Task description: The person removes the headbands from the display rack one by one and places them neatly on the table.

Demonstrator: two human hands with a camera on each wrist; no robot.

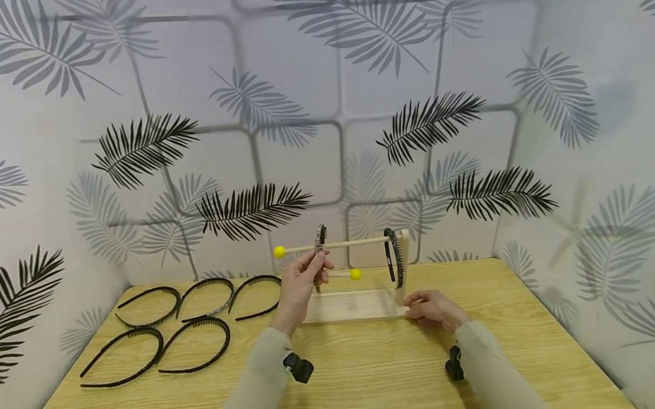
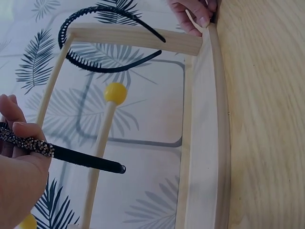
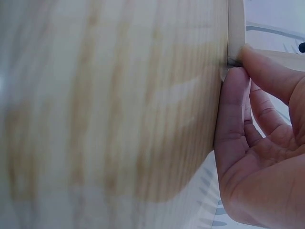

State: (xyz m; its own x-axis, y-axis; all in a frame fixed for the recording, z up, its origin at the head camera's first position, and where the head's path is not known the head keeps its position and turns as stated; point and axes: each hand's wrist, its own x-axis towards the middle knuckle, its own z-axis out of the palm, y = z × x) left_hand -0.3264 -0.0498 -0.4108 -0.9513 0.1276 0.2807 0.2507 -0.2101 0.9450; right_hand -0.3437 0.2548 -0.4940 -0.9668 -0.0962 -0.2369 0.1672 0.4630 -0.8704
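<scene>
My left hand [image 1: 298, 289] pinches a black headband [image 1: 321, 235] covered with glittery stones, upright at the upper rod [image 1: 359, 243] of a wooden rack [image 1: 357, 305]. One smooth black end of that headband shows in the left wrist view, crossing the lower rod [image 2: 97, 148]. My fingers hide whether the band passes round the upper rod. Another dark toothed headband [image 1: 398, 260] hangs on the upper rod, close to the rack's right upright. Thumb and fingers of my right hand [image 1: 434, 308] pinch the right end of the rack's base.
Several black headbands [image 1: 196, 369] lie on the wood-grain table [image 1: 362, 379] at the left, in two rows. Yellow balls cap the upper rod [image 1: 279, 252] and the lower rod [image 1: 356, 274]. A leaf-patterned wall [image 1: 302, 162] stands behind the table.
</scene>
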